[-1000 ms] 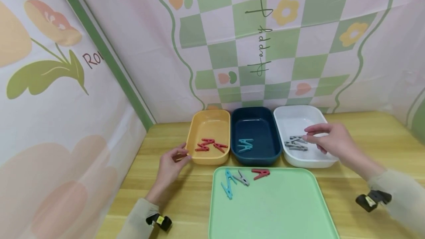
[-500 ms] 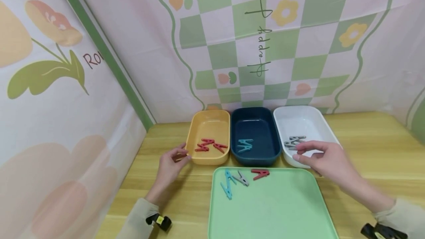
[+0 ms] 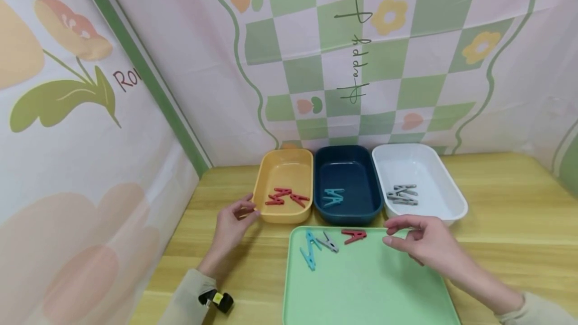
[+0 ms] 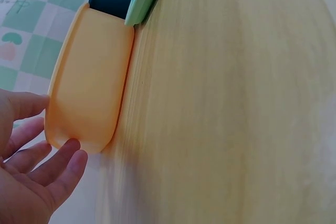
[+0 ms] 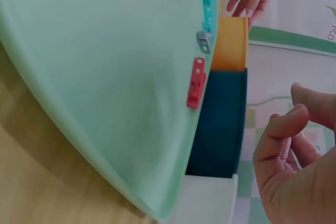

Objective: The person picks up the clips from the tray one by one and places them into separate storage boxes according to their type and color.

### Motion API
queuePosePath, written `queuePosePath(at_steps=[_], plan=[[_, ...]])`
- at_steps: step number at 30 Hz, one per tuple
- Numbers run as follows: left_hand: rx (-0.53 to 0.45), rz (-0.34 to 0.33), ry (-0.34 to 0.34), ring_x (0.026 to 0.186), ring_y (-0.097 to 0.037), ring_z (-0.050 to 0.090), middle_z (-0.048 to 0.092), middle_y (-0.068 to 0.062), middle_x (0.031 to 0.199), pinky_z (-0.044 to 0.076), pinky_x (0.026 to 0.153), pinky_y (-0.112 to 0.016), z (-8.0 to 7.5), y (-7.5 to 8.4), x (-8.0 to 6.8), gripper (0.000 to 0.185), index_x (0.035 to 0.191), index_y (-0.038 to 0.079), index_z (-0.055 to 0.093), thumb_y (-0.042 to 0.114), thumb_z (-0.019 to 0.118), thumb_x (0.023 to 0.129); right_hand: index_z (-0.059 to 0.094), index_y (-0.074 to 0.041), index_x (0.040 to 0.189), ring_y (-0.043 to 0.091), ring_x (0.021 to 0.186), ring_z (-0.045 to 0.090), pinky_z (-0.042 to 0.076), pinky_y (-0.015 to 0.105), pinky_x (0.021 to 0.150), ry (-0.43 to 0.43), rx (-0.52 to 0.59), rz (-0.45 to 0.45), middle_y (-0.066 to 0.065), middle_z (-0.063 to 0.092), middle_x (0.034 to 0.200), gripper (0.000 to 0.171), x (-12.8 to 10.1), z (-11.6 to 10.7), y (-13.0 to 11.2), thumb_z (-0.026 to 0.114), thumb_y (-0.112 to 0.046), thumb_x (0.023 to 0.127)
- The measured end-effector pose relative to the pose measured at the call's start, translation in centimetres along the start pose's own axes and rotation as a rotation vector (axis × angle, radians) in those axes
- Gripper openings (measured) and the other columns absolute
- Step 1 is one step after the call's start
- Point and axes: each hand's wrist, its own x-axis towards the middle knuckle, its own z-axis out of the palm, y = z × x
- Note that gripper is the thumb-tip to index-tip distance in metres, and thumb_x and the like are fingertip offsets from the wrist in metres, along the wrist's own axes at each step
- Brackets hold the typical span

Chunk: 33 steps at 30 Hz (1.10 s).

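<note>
My left hand (image 3: pixel 231 227) touches the near left corner of the yellow bin (image 3: pixel 285 218), its fingers relaxed. In the left wrist view those fingertips (image 4: pixel 76 162) rest at the bin's end. My right hand (image 3: pixel 426 242) hovers over the right side of the green tray (image 3: pixel 361 290), its fingers loosely bent and holding nothing. Toward the tray's far edge lie light-blue clothespins (image 3: pixel 309 257), a grey clothespin (image 3: pixel 330 242) and a red clothespin (image 3: pixel 353 235). Grey clothespins (image 3: pixel 403 194) lie together in the white bin (image 3: pixel 415 157).
Between the yellow and white bins stands a dark blue bin (image 3: pixel 345 218) with blue clothespins (image 3: pixel 333 197) in it. Red clothespins (image 3: pixel 283 192) lie in the yellow bin. A patterned cloth (image 3: pixel 298 39) hangs behind the wooden table (image 3: pixel 510 204).
My right hand has drawn back from over the white bin, toward me and slightly left, to above the tray. My left hand has stayed at the yellow bin.
</note>
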Motion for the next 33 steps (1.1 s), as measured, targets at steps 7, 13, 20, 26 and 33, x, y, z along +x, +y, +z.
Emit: queuePosePath(at_steps=[7,13,20,26,33], plan=[[-0.033,0.039,-0.024,0.109,-0.041,0.072,0.065,-0.020,0.140,0.063,0.088,-0.032,-0.4,0.0,0.0,0.023,0.107,-0.008,0.073,-0.003,0.083,0.087,0.073,0.000,0.121,0.015,0.045,0.047,0.041,0.029,0.037,-0.055,0.014,-0.022,0.010,0.074,0.107,0.037,0.2,1.1,1.0,0.085,-0.016,0.090],[-0.017,0.053,-0.036,0.109,-0.039,0.072,0.065,-0.020,0.140,0.063,0.088,-0.031,-0.5,-0.1,0.0,0.022,0.106,-0.008,0.073,-0.001,0.083,0.088,0.074,-0.001,0.121,0.015,0.047,0.050,0.044,0.028,0.039,-0.060,-0.011,-0.024,0.013,0.074,0.111,0.039,0.7,2.0,1.3,0.087,-0.016,0.087],[-0.007,0.053,-0.043,0.109,-0.038,0.072,0.065,-0.019,0.141,0.063,0.088,-0.030,-0.5,-0.2,0.1,0.023,0.107,-0.008,0.073,0.000,0.083,0.088,0.074,-0.003,0.122,0.016,0.048,0.051,0.044,0.028,0.040,-0.083,-0.051,-0.005,0.009,0.074,0.099,0.042,1.3,2.9,1.3,0.088,-0.019,0.085],[-0.022,0.051,-0.040,0.109,-0.040,0.072,0.065,-0.021,0.140,0.063,0.089,-0.032,-0.4,-0.2,0.0,0.024,0.107,-0.009,0.072,-0.002,0.083,0.087,0.074,-0.008,0.124,0.013,0.045,0.046,0.038,0.025,0.039,-0.091,-0.091,-0.002,0.000,0.059,0.060,0.044,1.9,3.7,1.3,0.090,-0.021,0.084],[-0.012,0.030,-0.008,0.107,-0.041,0.072,0.065,-0.022,0.139,0.064,0.089,-0.035,-0.2,0.4,-0.1,0.021,0.105,-0.009,0.073,-0.005,0.082,0.087,0.071,-0.009,0.131,0.014,0.048,0.048,0.038,0.025,0.040,-0.120,-0.120,0.046,0.001,0.067,0.069,0.052,2.7,4.1,1.4,0.090,-0.020,0.084]])
